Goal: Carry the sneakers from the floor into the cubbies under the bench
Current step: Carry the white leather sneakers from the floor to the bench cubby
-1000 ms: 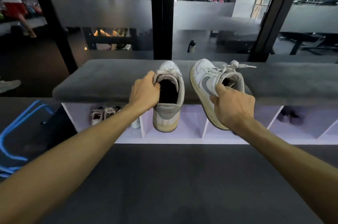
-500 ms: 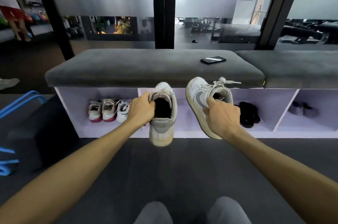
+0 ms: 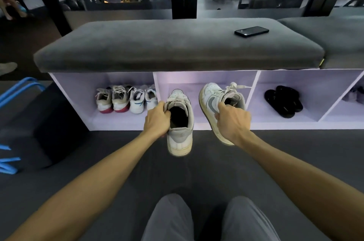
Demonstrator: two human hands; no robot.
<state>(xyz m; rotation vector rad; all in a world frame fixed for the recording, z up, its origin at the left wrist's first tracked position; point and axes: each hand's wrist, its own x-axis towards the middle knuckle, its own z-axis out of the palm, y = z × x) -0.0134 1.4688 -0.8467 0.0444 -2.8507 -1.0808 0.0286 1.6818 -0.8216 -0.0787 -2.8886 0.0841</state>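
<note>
Compared with half a second ago, your left hand (image 3: 157, 119) grasping the left sneaker (image 3: 179, 122) and your right hand (image 3: 233, 122) grasping the tilted right sneaker (image 3: 215, 103) have come lower, now before the middle cubby (image 3: 204, 79).

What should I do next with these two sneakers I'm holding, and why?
Probably push both forward, toes first, into the middle cubby. The left hand and right hand each grip a sneaker right at its opening; that cubby looks free, while the left one holds shoes and the right one sandals.
</note>
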